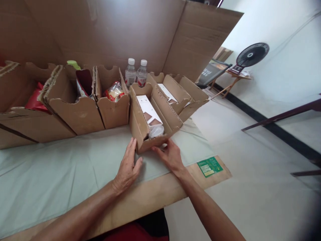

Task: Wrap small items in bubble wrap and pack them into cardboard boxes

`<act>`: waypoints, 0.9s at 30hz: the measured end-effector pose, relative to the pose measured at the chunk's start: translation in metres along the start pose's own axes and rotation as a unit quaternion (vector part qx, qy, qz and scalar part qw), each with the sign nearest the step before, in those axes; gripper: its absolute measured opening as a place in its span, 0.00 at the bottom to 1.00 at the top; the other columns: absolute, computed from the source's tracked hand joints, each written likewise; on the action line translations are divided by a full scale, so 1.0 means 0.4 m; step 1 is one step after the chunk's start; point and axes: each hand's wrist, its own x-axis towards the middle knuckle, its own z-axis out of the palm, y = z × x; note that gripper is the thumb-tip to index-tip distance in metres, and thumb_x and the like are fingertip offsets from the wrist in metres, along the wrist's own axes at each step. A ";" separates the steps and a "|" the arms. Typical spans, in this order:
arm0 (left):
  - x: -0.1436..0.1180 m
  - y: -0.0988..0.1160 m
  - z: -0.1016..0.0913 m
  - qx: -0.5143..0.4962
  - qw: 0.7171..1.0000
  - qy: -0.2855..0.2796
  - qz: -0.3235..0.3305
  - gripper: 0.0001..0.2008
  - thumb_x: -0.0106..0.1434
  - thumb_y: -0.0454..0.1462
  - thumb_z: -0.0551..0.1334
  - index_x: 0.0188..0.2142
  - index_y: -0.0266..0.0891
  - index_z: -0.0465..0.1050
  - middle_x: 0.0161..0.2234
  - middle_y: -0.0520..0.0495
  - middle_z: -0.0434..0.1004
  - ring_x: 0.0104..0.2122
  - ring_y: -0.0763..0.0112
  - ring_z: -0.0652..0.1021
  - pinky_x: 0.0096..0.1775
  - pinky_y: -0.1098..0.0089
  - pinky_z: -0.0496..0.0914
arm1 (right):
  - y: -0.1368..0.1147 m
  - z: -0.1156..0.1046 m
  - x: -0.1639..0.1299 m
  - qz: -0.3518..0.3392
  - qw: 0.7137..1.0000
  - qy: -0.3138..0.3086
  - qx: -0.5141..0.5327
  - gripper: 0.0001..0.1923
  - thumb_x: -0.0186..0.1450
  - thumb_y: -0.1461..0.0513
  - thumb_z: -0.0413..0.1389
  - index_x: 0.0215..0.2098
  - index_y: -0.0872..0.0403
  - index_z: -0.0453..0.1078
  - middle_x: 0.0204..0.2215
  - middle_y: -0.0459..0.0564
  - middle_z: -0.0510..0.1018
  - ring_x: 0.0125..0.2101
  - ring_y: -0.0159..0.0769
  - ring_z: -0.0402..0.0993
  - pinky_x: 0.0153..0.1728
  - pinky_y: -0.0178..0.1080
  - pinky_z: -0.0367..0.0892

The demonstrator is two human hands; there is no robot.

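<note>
Two hands (150, 160) flanking cardboard tray (152, 117)

Two hands, the left hand (127, 165) and the right hand (170, 155). Two water bottles (130, 72) (142, 72) at the far middle. Six cardboard bins (155, 115) in a row. One fan (252, 54) far right. One green sticker (209, 166).

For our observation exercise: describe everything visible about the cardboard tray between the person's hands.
The tray is a narrow, open-topped bin of brown corrugated cardboard with a notched rear wall. It sits angled on the pale green table cover, pulled forward of the row. Inside lie a white box and a clear wrapped item. The left hand touches its left front corner; the right hand its front.
</note>
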 end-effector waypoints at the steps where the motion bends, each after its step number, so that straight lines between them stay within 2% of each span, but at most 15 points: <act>1: -0.004 -0.002 0.002 -0.003 1.000 0.007 -0.009 0.38 0.71 0.38 0.58 0.77 0.45 0.48 0.77 0.34 0.52 0.75 0.47 0.58 0.72 0.42 0.59 | -0.012 0.003 0.026 0.003 0.999 -0.013 -0.049 0.24 0.63 0.44 0.65 0.46 0.54 0.76 0.39 0.56 0.86 0.36 0.47 0.82 0.39 0.44 0.74; 4: -0.019 -0.007 0.004 -0.008 0.999 0.012 -0.029 0.40 0.69 0.36 0.60 0.77 0.43 0.46 0.76 0.31 0.53 0.74 0.44 0.61 0.71 0.40 0.61 | -0.049 0.006 0.102 0.022 0.985 -0.057 -0.161 0.20 0.70 0.46 0.60 0.41 0.55 0.80 0.36 0.60 0.87 0.39 0.51 0.84 0.40 0.45 0.72; 7: -0.027 -0.010 0.001 0.002 0.999 0.008 -0.034 0.40 0.68 0.36 0.60 0.77 0.43 0.48 0.75 0.31 0.57 0.73 0.44 0.63 0.70 0.41 0.62 | -0.081 0.011 0.133 0.016 0.981 -0.079 -0.178 0.19 0.75 0.53 0.55 0.35 0.55 0.82 0.34 0.62 0.87 0.39 0.51 0.85 0.40 0.45 0.71; 9: -0.028 -0.010 -0.003 0.007 1.000 0.000 -0.028 0.39 0.68 0.36 0.60 0.76 0.44 0.50 0.75 0.32 0.57 0.73 0.45 0.63 0.71 0.41 0.62 | -0.101 0.026 0.122 -0.019 0.982 -0.103 -0.160 0.15 0.74 0.55 0.56 0.39 0.53 0.83 0.35 0.57 0.87 0.39 0.46 0.85 0.42 0.42 0.72; 11: -0.025 -0.009 -0.007 0.002 1.000 -0.010 -0.018 0.39 0.68 0.36 0.61 0.76 0.44 0.51 0.75 0.33 0.57 0.73 0.45 0.64 0.71 0.42 0.62 | -0.118 0.051 0.100 -0.077 0.980 -0.141 -0.116 0.13 0.73 0.58 0.58 0.51 0.49 0.82 0.40 0.50 0.88 0.41 0.39 0.84 0.45 0.39 0.72; 13: -0.022 -0.007 -0.007 -0.008 1.000 -0.011 -0.011 0.40 0.67 0.35 0.61 0.76 0.44 0.50 0.75 0.34 0.57 0.73 0.45 0.64 0.71 0.41 0.61 | -0.131 0.081 0.085 -0.149 0.973 -0.171 -0.041 0.22 0.72 0.62 0.58 0.63 0.46 0.75 0.47 0.48 0.87 0.45 0.36 0.83 0.51 0.38 0.72; 15: -0.020 -0.007 -0.004 -0.014 1.000 -0.004 -0.012 0.41 0.66 0.34 0.61 0.76 0.43 0.50 0.75 0.33 0.57 0.73 0.46 0.64 0.71 0.41 0.61 | -0.136 0.110 0.088 -0.199 0.962 -0.181 0.038 0.29 0.71 0.66 0.54 0.69 0.48 0.69 0.52 0.51 0.85 0.49 0.36 0.81 0.55 0.40 0.72; 19: -0.021 -0.011 0.004 -0.011 0.999 0.004 -0.031 0.41 0.65 0.36 0.60 0.76 0.38 0.49 0.74 0.29 0.58 0.72 0.42 0.65 0.70 0.38 0.63 | -0.128 0.147 0.126 -0.197 0.959 -0.175 0.105 0.32 0.70 0.68 0.53 0.71 0.47 0.66 0.56 0.52 0.82 0.47 0.37 0.80 0.55 0.43 0.72; 23: -0.020 -0.009 0.004 -0.011 1.000 -0.003 -0.022 0.42 0.65 0.35 0.60 0.76 0.39 0.48 0.75 0.31 0.56 0.73 0.44 0.64 0.71 0.40 0.62 | -0.117 0.159 0.153 -0.183 0.960 -0.188 0.099 0.33 0.67 0.68 0.56 0.70 0.48 0.66 0.60 0.56 0.79 0.42 0.37 0.80 0.53 0.46 0.74; 27: -0.016 -0.004 0.004 -0.019 1.000 -0.001 -0.021 0.42 0.65 0.34 0.60 0.76 0.38 0.49 0.75 0.32 0.56 0.74 0.46 0.62 0.72 0.41 0.60 | -0.111 0.152 0.156 -0.186 0.958 -0.202 0.085 0.31 0.66 0.67 0.57 0.67 0.53 0.69 0.64 0.60 0.76 0.42 0.38 0.80 0.52 0.47 0.75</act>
